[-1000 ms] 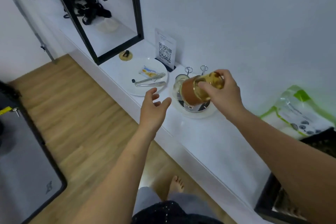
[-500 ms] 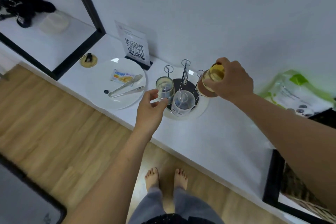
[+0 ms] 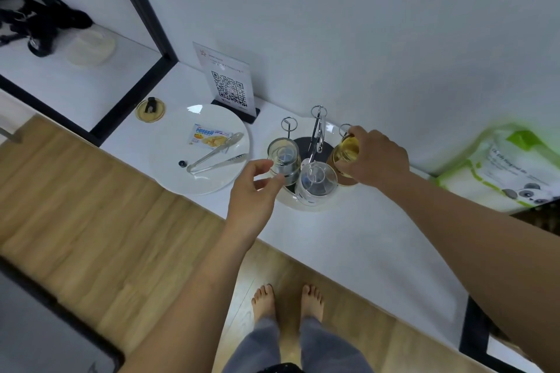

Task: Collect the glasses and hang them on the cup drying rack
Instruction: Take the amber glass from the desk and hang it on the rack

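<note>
Head view: the right hand [image 3: 377, 157] wraps its fingers round the amber glass [image 3: 345, 154], held mouth-down at the right side of the cup drying rack [image 3: 315, 142], just beside the looped prong [image 3: 345, 128] there; whether the glass already sits over that prong I cannot tell. The left hand [image 3: 253, 191] is empty — thumb and fingers loosely parted, close to the clear glass [image 3: 283, 160] hung on the rack's left; a second clear glass [image 3: 316, 182] hangs in front. The coming move looks to be straight down, the glass's long axis along the prong — the right hand's job.
</note>
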`<act>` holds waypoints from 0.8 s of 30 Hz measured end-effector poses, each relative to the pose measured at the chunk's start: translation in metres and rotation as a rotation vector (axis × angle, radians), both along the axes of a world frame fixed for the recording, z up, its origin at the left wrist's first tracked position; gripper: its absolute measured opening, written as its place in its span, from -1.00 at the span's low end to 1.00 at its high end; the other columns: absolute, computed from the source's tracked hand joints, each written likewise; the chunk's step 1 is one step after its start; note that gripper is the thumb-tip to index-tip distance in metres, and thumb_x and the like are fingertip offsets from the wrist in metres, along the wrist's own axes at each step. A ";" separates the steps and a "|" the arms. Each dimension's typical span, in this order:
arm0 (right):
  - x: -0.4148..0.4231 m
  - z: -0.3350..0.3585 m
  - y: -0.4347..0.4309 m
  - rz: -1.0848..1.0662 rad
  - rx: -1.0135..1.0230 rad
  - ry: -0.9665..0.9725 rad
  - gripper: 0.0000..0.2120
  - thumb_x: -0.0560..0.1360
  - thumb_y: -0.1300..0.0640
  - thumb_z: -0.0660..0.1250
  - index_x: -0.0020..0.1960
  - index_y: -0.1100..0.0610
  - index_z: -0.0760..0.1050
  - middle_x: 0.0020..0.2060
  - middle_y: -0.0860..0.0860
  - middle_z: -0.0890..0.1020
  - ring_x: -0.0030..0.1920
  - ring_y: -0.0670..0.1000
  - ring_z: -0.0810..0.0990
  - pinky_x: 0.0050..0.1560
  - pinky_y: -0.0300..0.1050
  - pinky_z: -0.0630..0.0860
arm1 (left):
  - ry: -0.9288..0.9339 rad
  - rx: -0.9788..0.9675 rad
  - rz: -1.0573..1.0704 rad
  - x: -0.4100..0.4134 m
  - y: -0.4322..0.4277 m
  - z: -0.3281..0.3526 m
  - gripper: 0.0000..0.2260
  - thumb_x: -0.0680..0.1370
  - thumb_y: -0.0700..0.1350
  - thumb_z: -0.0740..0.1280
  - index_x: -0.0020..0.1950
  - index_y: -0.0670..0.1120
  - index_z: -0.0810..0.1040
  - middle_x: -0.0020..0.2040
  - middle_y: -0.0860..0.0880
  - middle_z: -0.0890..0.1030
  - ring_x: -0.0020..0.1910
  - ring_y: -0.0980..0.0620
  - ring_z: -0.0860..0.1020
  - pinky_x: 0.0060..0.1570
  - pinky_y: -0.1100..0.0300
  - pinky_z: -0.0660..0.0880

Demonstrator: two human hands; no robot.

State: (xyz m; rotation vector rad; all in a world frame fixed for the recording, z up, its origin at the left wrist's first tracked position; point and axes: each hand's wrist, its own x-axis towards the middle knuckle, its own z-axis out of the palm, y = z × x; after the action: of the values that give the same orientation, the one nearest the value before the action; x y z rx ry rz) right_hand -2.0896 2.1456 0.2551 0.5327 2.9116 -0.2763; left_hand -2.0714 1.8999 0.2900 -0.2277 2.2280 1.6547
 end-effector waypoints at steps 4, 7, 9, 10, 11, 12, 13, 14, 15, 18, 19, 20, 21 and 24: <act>-0.002 -0.007 -0.001 0.004 0.006 -0.018 -0.29 0.29 -0.28 0.42 0.32 -0.05 0.26 -0.04 0.04 0.56 -0.15 0.09 0.48 -0.23 -0.08 0.37 | 0.004 0.002 -0.004 -0.003 -0.003 -0.001 -0.77 0.57 -0.05 0.36 0.23 0.07 0.51 0.18 0.15 0.53 0.04 0.25 0.53 -0.17 0.36 0.40; -0.003 -0.013 -0.002 0.019 0.017 -0.039 -0.28 0.30 -0.25 0.44 0.35 -0.04 0.26 -0.01 0.06 0.55 -0.13 0.10 0.51 -0.24 -0.07 0.39 | 0.004 0.002 -0.007 -0.006 -0.004 -0.001 -0.77 0.58 -0.05 0.36 0.23 0.06 0.52 0.17 0.14 0.54 0.03 0.26 0.53 -0.16 0.35 0.42; -0.003 -0.016 -0.003 0.040 0.025 -0.057 -0.27 0.32 -0.21 0.45 0.38 -0.03 0.27 0.04 0.08 0.56 -0.03 0.15 0.58 -0.22 -0.07 0.41 | 0.002 0.004 -0.007 -0.007 -0.005 -0.002 -0.77 0.58 -0.06 0.36 0.23 0.05 0.52 0.16 0.15 0.55 0.03 0.27 0.53 -0.15 0.35 0.43; -0.003 -0.018 -0.003 0.043 0.025 -0.069 -0.28 0.32 -0.19 0.45 0.38 -0.03 0.27 0.06 0.09 0.56 0.02 0.17 0.59 -0.19 -0.06 0.43 | 0.002 0.007 -0.005 -0.007 -0.005 -0.003 -0.77 0.58 -0.06 0.36 0.23 0.05 0.53 0.15 0.16 0.55 0.03 0.28 0.53 -0.15 0.35 0.43; -0.003 -0.019 -0.003 0.041 0.021 -0.084 -0.28 0.32 -0.18 0.46 0.38 -0.03 0.28 0.09 0.09 0.55 0.05 0.18 0.59 -0.16 -0.05 0.47 | 0.002 0.007 -0.003 -0.008 -0.006 -0.003 -0.77 0.57 -0.06 0.36 0.23 0.05 0.53 0.14 0.18 0.55 0.03 0.29 0.53 -0.14 0.35 0.42; -0.003 -0.020 -0.003 0.039 0.017 -0.099 -0.28 0.32 -0.19 0.46 0.38 -0.02 0.28 0.11 0.10 0.55 0.07 0.18 0.59 -0.11 -0.02 0.52 | 0.003 0.008 0.000 -0.009 -0.006 -0.003 -0.78 0.57 -0.05 0.36 0.22 0.06 0.53 0.12 0.20 0.55 0.02 0.30 0.53 -0.15 0.36 0.42; -0.002 -0.021 -0.003 0.041 0.016 -0.110 -0.28 0.32 -0.20 0.46 0.38 -0.02 0.28 0.13 0.10 0.56 0.08 0.18 0.59 -0.07 0.00 0.56 | 0.003 0.006 0.003 -0.009 -0.007 -0.003 -0.79 0.57 -0.05 0.36 0.20 0.07 0.53 0.11 0.23 0.55 0.01 0.31 0.53 -0.16 0.37 0.42; -0.001 -0.022 -0.004 0.044 0.019 -0.113 -0.28 0.34 -0.22 0.45 0.38 -0.02 0.28 0.14 0.09 0.56 0.08 0.17 0.60 -0.05 0.01 0.58 | 0.004 0.007 0.004 -0.010 -0.007 -0.003 -0.80 0.57 -0.05 0.36 0.19 0.09 0.53 0.10 0.24 0.55 0.00 0.31 0.53 -0.16 0.38 0.41; -0.001 -0.023 -0.004 0.047 0.023 -0.110 -0.28 0.35 -0.24 0.45 0.38 -0.01 0.28 0.14 0.09 0.57 0.08 0.17 0.60 -0.03 0.02 0.60 | 0.005 0.006 0.003 -0.010 -0.008 -0.003 -0.82 0.57 -0.05 0.36 0.16 0.11 0.53 0.09 0.25 0.55 -0.01 0.31 0.53 -0.17 0.38 0.41; -0.002 -0.024 -0.007 0.061 0.023 -0.096 -0.28 0.37 -0.26 0.45 0.39 -0.01 0.29 0.16 0.10 0.56 0.10 0.16 0.60 -0.01 0.02 0.60 | 0.006 0.019 0.010 -0.013 -0.009 -0.003 -0.85 0.57 -0.06 0.37 0.09 0.15 0.53 0.08 0.23 0.57 -0.01 0.30 0.54 -0.16 0.36 0.42; -0.003 -0.024 -0.008 0.058 0.014 -0.103 -0.28 0.37 -0.25 0.46 0.40 -0.01 0.28 0.18 0.11 0.54 0.11 0.17 0.60 0.00 0.03 0.59 | 0.006 0.020 0.010 -0.013 -0.009 -0.003 -0.85 0.57 -0.06 0.37 0.08 0.16 0.52 0.09 0.21 0.58 0.00 0.29 0.54 -0.16 0.36 0.43; -0.003 -0.025 -0.008 0.050 -0.002 -0.112 -0.27 0.37 -0.23 0.47 0.41 -0.01 0.27 0.20 0.12 0.50 0.11 0.18 0.60 0.01 0.03 0.58 | 0.008 0.018 0.010 -0.014 -0.009 -0.002 -0.86 0.57 -0.06 0.36 0.07 0.17 0.52 0.09 0.20 0.58 -0.01 0.29 0.55 -0.17 0.38 0.43; -0.003 -0.025 -0.008 0.042 -0.013 -0.120 -0.26 0.36 -0.22 0.48 0.41 -0.01 0.26 0.22 0.14 0.47 0.11 0.20 0.59 0.01 0.03 0.57 | 0.009 0.014 0.007 -0.014 -0.009 -0.002 -0.86 0.57 -0.06 0.36 0.06 0.18 0.52 0.08 0.20 0.58 -0.03 0.31 0.55 -0.19 0.42 0.43; -0.001 -0.024 -0.008 0.036 -0.035 -0.150 -0.21 0.34 -0.20 0.48 0.44 -0.03 0.20 0.26 0.15 0.40 0.13 0.23 0.58 0.02 0.04 0.55 | 0.015 0.032 0.009 -0.015 -0.010 -0.002 -0.86 0.57 -0.06 0.36 0.04 0.18 0.53 0.08 0.19 0.59 -0.03 0.29 0.57 -0.19 0.42 0.44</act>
State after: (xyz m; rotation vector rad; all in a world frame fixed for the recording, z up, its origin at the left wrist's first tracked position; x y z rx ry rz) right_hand -2.0910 2.1375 0.2307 0.4731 2.7630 -0.2696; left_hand -2.0863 1.8900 0.2882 -0.2182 2.2126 1.7009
